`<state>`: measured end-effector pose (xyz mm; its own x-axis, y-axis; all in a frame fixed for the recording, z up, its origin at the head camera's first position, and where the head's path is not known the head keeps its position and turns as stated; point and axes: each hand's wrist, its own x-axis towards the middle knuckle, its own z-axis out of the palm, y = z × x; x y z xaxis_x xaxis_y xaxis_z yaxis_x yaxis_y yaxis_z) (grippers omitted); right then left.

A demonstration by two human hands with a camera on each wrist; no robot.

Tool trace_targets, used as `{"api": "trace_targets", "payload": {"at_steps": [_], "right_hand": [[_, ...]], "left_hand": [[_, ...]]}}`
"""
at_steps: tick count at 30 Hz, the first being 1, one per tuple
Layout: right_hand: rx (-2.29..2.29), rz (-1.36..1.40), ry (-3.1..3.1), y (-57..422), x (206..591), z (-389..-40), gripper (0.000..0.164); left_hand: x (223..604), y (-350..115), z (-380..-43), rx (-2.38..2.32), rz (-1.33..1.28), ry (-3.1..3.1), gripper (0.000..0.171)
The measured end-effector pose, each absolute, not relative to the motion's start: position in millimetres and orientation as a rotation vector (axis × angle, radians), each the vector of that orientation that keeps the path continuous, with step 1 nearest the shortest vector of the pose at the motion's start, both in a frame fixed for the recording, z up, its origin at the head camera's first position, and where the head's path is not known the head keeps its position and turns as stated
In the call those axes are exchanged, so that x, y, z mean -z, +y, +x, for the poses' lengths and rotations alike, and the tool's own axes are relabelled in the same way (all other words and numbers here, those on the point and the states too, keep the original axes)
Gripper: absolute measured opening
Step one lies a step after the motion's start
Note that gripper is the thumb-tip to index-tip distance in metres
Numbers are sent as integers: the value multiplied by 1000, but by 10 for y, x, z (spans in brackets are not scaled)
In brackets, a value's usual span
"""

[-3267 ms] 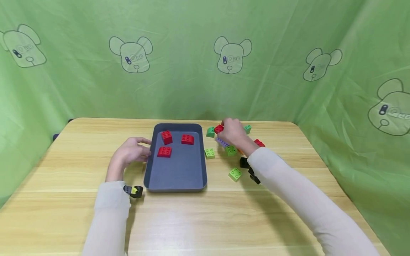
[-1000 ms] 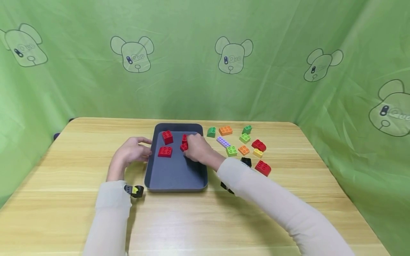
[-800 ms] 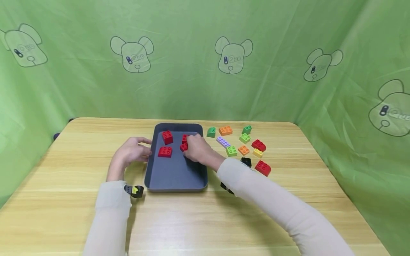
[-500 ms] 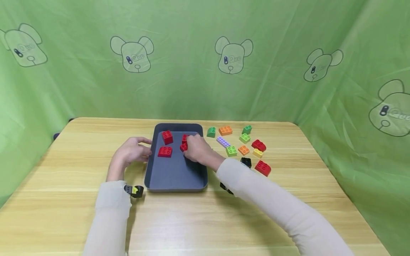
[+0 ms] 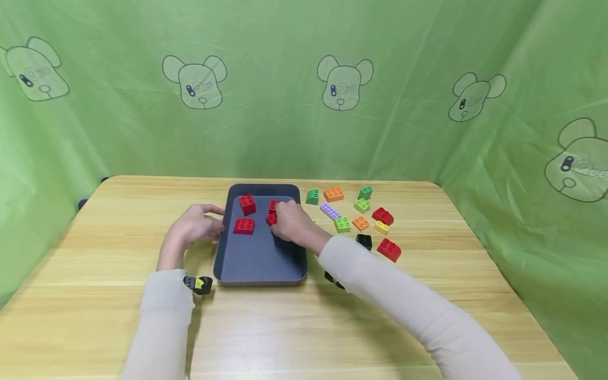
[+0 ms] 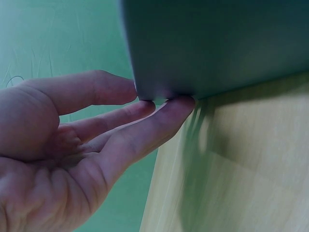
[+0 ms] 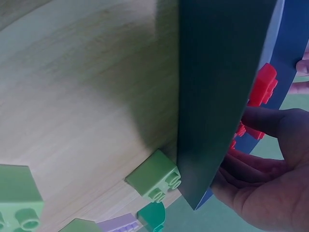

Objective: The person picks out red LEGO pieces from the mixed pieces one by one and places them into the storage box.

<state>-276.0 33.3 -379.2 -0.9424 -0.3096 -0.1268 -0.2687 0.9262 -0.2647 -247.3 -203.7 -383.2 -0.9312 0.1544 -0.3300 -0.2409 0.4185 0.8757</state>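
Observation:
A dark grey tray (image 5: 261, 258) lies on the wooden table. Inside it, my right hand (image 5: 292, 221) pinches a red toy brick (image 5: 271, 219), mostly covered by the fingers. Close behind that one is another red brick (image 5: 274, 205), partly hidden by the hand. Two more red bricks sit towards the tray's left side, one at the back (image 5: 247, 205) and one nearer (image 5: 244, 226). My left hand (image 5: 195, 224) is at the tray's left wall. In the left wrist view its extended fingertips (image 6: 182, 102) touch the tray's outside.
Right of the tray lie several loose bricks: red (image 5: 389, 249), orange (image 5: 333, 194), purple (image 5: 330, 211), green, yellow (image 5: 381, 227) and black (image 5: 364, 241). A light green brick (image 7: 154, 176) sits close by the tray's right wall. A green curtain (image 5: 266, 132) surrounds the table.
Since the oldest frame, my right hand has carried a red brick from the loose bricks leftward into the tray. Over the last second, it has stayed there; the left hand has kept its place.

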Motion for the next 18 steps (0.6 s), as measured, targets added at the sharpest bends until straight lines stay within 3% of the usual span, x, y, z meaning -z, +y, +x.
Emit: {"api": "trace_targets", "payload": {"at_steps": [14,18], "right_hand": [[415,-432,2909,390,3670,-2757,25],[468,-383,2928,470,3587,-2794,36]], "left_hand": [[3818,-2023,-2461,-1514,-55,2323,56],[3821,-2024,-2455,-1519,-58,2320,56]]}}
